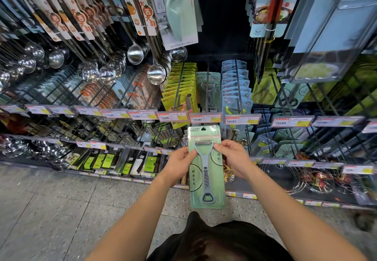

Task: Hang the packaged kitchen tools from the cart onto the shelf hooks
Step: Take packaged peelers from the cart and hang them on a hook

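Note:
A packaged peeler (206, 171) on a pale green card, with a grey handle and a bottle opener at its lower end, is held upright in front of the shelf. My left hand (179, 163) pinches its left edge and my right hand (234, 158) pinches its right edge, both near the blade. The card's hang hole sits just below a red price tag (205, 117). Directly above, a black shelf hook (207, 89) carries a matching green peeler pack (208, 91). No cart is in view.
Hook rows hold yellow-green packs (181, 81) to the left and blue packs (235, 85) to the right of that hook. Steel ladles (155, 73) hang upper left. A price-tag rail (142, 115) crosses the shelf. Speckled floor tiles (61, 209) lie below.

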A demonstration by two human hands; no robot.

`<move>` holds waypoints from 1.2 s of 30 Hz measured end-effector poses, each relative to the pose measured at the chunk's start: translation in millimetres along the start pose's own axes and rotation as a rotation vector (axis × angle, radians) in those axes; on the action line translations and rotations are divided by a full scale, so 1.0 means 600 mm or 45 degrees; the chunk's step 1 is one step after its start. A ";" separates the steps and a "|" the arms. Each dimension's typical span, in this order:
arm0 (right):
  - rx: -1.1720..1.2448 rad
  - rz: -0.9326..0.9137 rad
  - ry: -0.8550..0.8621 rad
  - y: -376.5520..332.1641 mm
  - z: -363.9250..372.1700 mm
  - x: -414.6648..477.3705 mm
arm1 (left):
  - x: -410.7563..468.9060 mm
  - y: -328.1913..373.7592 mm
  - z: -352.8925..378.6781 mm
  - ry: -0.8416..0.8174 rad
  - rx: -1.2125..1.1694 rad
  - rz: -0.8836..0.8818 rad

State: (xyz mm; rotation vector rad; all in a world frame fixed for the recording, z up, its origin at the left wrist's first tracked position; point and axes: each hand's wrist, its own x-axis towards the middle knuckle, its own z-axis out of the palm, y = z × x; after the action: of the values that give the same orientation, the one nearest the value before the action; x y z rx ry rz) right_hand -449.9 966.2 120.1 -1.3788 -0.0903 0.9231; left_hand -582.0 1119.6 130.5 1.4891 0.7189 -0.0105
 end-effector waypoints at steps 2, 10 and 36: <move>0.000 -0.003 0.016 0.000 0.001 0.000 | 0.002 0.000 0.002 0.036 0.042 0.005; 0.005 -0.028 -0.062 -0.008 0.011 0.002 | 0.018 0.009 -0.005 0.220 0.106 0.041; -0.251 0.041 -0.029 0.029 -0.002 -0.001 | 0.020 -0.030 -0.024 -0.105 0.410 -0.066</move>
State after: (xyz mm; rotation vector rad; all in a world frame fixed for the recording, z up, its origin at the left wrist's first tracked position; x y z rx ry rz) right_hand -458.4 963.2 105.3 -1.5555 -0.1806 0.9773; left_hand -586.0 1135.2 110.5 1.7647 0.7125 -0.2356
